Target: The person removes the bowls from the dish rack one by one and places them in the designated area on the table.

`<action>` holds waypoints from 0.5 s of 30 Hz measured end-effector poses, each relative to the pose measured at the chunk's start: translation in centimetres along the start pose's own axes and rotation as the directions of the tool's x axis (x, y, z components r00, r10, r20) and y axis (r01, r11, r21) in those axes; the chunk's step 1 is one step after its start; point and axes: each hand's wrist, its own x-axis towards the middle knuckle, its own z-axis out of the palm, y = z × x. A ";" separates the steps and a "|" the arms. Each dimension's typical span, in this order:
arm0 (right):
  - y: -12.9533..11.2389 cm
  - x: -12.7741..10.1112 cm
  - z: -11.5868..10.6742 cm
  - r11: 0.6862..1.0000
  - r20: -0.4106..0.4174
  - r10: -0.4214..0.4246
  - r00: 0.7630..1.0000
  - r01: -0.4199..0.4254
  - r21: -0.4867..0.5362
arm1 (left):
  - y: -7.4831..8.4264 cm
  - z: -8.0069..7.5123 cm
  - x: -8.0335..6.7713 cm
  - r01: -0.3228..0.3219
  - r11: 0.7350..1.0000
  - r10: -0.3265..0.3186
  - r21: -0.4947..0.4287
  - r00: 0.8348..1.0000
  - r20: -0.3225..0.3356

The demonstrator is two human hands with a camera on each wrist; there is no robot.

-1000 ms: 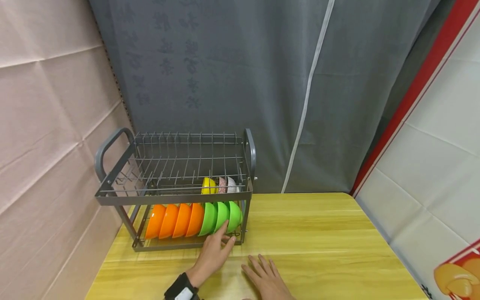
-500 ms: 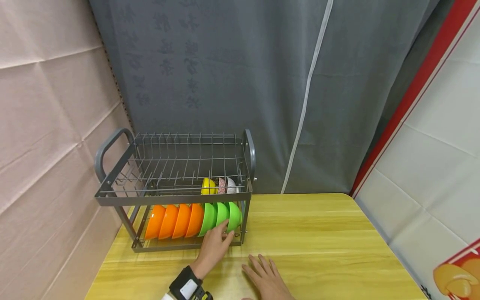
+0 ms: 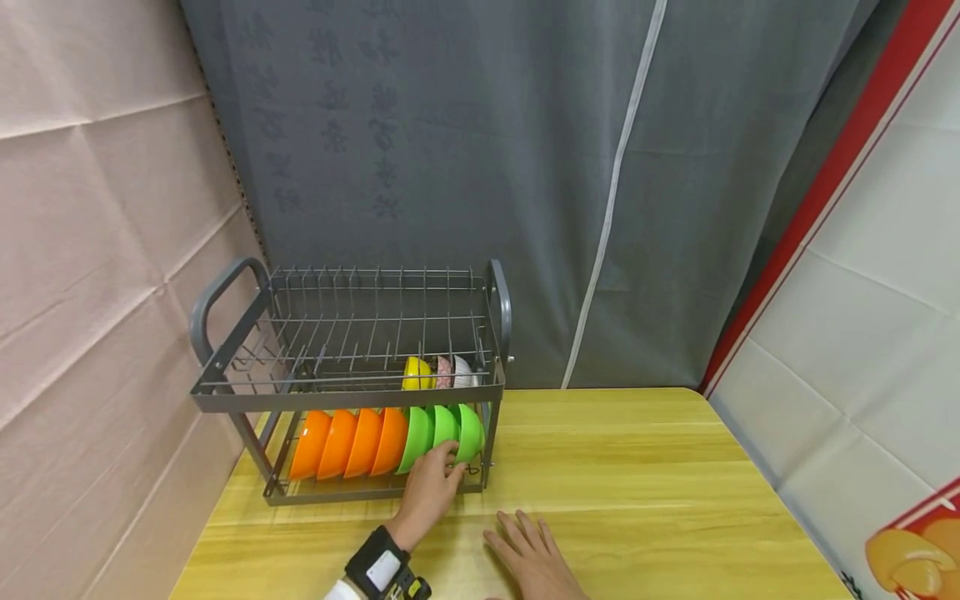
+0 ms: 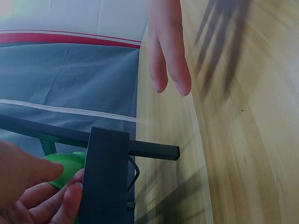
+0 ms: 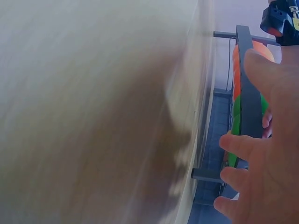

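Green bowls [image 3: 417,437], three of them, stand on edge at the right of a row on the lower tier of the rack [image 3: 345,401]. Nearest, the right hand [image 3: 534,558] is over the table [image 3: 637,475] with its fingers spread, its grip loose and holding nothing. A little farther on, the left hand [image 3: 429,490], with a black band [image 3: 371,560] at the wrist, reaches across the lower front bar. Its grip is nearly closed: thumb and curled fingers pinch the edge of one green bowl near the row's right end, how firmly I cannot tell. Left of these, four orange bowls [image 3: 339,446] stand on edge. Beyond, seen through the upper wires, are small bowls [image 3: 415,375] in yellow, pink and white. A grey curtain [image 3: 480,150] hangs at the back
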 end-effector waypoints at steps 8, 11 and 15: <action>0.1 0.2 -0.1 0.999 -0.008 -0.001 1.000 0.001 0.041 | -0.1 0.1 0.0 -0.006 0.998 0.005 -0.056 1.000 -0.012; 0.2 0.3 -0.1 1.000 -0.006 -0.008 1.000 0.008 0.019 | -0.2 0.2 -0.2 -0.009 0.995 0.007 -0.097 1.000 -0.021; 0.3 0.2 0.1 0.999 -0.010 -0.027 1.000 0.026 -0.033 | -0.4 0.3 -0.4 -0.002 0.988 -0.002 -0.154 1.000 -0.029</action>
